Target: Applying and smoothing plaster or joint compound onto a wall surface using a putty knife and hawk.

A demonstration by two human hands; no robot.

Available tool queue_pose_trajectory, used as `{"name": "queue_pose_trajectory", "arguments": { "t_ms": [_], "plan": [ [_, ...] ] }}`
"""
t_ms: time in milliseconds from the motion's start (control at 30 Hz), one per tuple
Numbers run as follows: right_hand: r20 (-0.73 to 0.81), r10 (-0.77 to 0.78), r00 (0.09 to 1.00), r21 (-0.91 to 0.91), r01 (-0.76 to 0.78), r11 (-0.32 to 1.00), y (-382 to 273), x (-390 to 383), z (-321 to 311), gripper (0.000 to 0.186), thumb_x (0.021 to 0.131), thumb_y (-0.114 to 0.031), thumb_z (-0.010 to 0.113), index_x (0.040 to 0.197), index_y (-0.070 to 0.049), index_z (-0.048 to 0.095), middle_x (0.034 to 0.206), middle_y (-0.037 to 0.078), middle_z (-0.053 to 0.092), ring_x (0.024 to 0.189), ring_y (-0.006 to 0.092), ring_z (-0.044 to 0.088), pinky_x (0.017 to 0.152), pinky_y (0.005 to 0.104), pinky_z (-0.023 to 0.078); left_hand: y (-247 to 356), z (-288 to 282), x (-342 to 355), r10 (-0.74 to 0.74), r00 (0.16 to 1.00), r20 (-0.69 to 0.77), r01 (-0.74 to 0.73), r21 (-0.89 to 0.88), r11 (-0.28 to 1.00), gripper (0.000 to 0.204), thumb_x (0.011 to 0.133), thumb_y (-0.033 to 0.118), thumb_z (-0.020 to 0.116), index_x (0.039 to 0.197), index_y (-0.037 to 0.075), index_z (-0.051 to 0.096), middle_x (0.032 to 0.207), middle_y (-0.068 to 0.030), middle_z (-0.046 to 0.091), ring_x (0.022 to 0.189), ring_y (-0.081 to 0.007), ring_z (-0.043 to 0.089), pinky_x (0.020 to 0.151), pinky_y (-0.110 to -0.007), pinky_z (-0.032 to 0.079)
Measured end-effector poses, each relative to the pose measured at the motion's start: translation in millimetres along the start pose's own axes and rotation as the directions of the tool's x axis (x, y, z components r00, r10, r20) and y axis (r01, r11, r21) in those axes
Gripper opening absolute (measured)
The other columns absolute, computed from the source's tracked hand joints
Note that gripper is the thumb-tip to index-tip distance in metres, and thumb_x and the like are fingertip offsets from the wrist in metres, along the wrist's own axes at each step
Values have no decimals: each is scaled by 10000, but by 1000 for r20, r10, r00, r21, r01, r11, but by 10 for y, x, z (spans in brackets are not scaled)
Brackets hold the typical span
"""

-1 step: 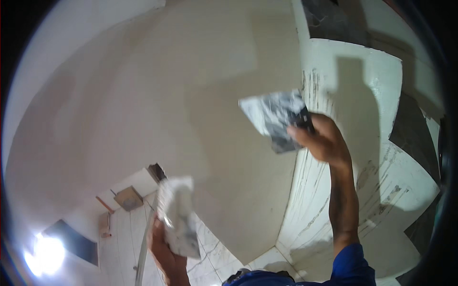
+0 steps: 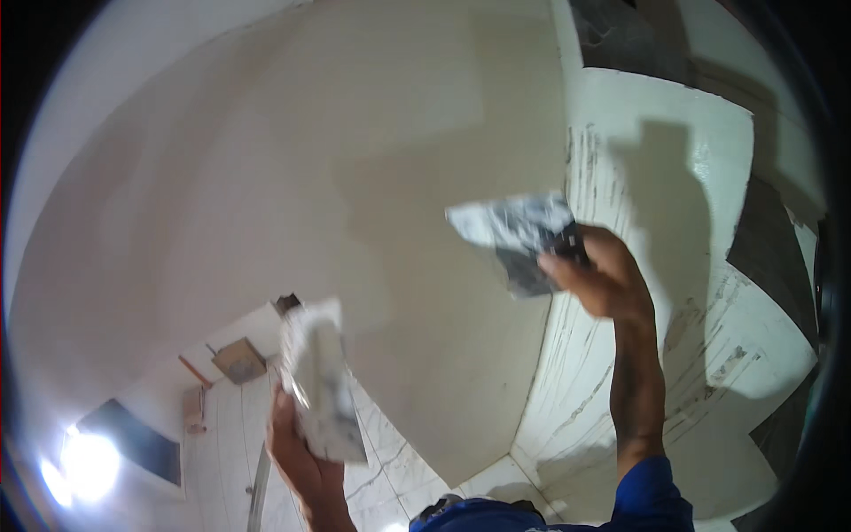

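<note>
My right hand point(image 2: 596, 270), at the right, is closed round the black handle of a wide putty knife point(image 2: 523, 232). White smears streak its broad metal blade, which points left before the beige wall; whether it touches the wall I cannot tell. Lower left, my left hand point(image 2: 306, 457) grips a flat plate point(image 2: 341, 424) by its side. White paste point(image 2: 312, 332) coats the plate, thickest on its upper part, and motion blurs it somewhat. The smooth wall surface point(image 2: 425, 160) spreads behind both tools, with shadows across it.
To the right stands a white panel point(image 2: 643, 310) with dark vertical streaks and dark grey patches beyond it. A bright lamp point(image 2: 89, 465) shines at lower left. Near it are a square brown box point(image 2: 239, 360) and pale marble-look tiles point(image 2: 390, 470).
My left hand and the coated plate have moved slightly up and to the left. My right hand with the putty knife sits a little lower. Both hands keep their hold.
</note>
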State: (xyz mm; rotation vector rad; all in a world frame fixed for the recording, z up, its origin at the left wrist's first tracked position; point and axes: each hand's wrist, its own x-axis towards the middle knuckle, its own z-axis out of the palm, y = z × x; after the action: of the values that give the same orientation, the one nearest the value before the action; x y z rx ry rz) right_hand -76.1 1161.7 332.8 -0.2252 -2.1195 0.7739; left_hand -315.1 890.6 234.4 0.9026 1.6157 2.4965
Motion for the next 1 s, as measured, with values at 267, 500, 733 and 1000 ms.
{"name": "queue_pose_trajectory", "arguments": {
  "t_ms": [267, 500, 733, 1000],
  "plan": [
    [246, -507, 826, -9, 526, 851, -138, -603, 632, 691, 610, -8, 753, 1285, -81, 623, 1060, 113, 660, 933, 253, 666, 754, 391, 577, 229, 717, 294, 73, 984, 164, 52, -648, 760, 397, 1034, 220, 404, 1359, -5, 452, 1234, -127, 594, 1129, -209, 613, 971, -390, 517],
    [323, -514, 795, -296, 600, 743, -214, -829, 1022, 678, 683, -187, 789, 1314, -53, 580, 1182, 102, 558, 1059, 256, 586, 854, 373, 506, 218, 876, 190, -2, 985, 175, 117, -650, 751, 429, 1031, 259, 404, 1402, 46, 438, 1241, -83, 596, 1098, -191, 632, 887, -357, 559],
    [316, -447, 837, -406, 545, 733, -171, -813, 573, 684, 684, -75, 764, 1344, -83, 582, 1139, 96, 638, 1018, 265, 631, 858, 405, 507, 271, 760, 259, 39, 999, 35, -12, -556, 831, 413, 1023, 242, 400, 1379, 41, 459, 1229, -90, 603, 1100, -191, 636, 866, -353, 575],
    [-582, -547, 601, -674, 19, 738, 151, 889, -214, 206, 929, -39, 521, 1111, 28, 590, 984, 195, 590, 843, 362, 623, 722, 450, 521, -91, 397, 71, 598, 751, 279, -641, 526, 560, 433, 991, 217, 449, 1365, -1, 455, 1226, -138, 595, 1094, -248, 626, 903, -399, 537]
  ]
}}
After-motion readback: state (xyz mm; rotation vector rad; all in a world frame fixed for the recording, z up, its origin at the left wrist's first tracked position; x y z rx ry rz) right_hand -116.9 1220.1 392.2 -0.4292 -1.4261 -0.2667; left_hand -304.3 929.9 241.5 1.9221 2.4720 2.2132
